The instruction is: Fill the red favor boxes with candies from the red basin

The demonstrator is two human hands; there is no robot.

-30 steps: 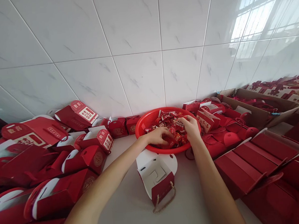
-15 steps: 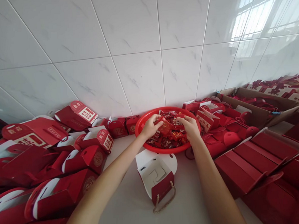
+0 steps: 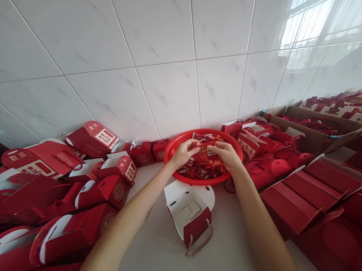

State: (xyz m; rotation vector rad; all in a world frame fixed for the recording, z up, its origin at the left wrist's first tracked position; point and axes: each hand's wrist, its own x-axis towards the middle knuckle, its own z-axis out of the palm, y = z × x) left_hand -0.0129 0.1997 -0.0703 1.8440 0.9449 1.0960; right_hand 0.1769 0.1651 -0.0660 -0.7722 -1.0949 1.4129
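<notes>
Over a round red plastic basket (image 3: 169, 153) filled with red-wrapped candies (image 3: 202, 172), both hands are close together. My left hand (image 3: 184, 152) pinches red candy packets between thumb and fingers. Beside it, my right hand (image 3: 226, 154) has its fingers closed on another red packet with white lettering. The packets nearly meet between the hands, so their edges are hard to separate. Just in front of the basket stands an open red box (image 3: 189, 210) with a white inside, its lid flaps spread and its rope handle hanging toward me. No candy shows in it.
Rows of red gift boxes (image 3: 111, 191) cover the left side. More red boxes (image 3: 307, 193) lie at the right, with a cardboard carton (image 3: 320, 132) behind them. A white tiled wall (image 3: 172, 87) rises behind the basket.
My right hand has moved left, nearer my left hand, bringing its packet up to the ones in my left hand. The open box has not moved.
</notes>
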